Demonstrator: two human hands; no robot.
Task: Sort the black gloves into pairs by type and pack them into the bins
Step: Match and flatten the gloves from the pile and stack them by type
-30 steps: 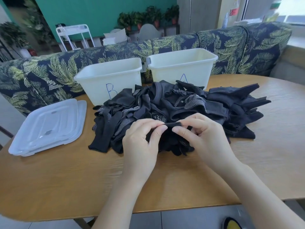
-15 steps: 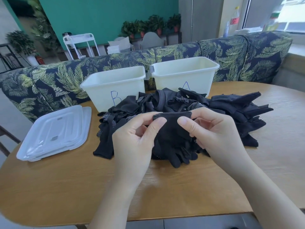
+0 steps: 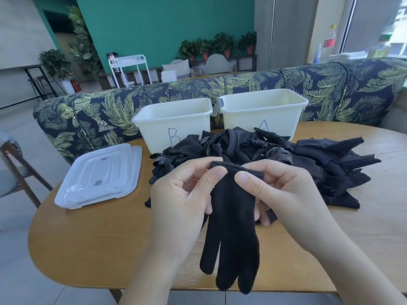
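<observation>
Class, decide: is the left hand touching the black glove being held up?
Touching. The head view shows the left hand pinching the cuff of the glove between thumb and fingers.

A round-edged wooden worktop [image 3: 92, 238] stands on a grey tiled floor [image 3: 17, 271]. Behind it runs a dark sofa [image 3: 330, 89] printed with yellow-green fern leaves. Farther back — a teal wall [image 3: 165, 25], potted plants [image 3: 220, 46] on a low shelf, a white wire cart [image 3: 130, 67]. Daylight enters through the window [image 3: 378, 25] at right — a wooden chair [image 3: 15, 172] stands at left.
</observation>
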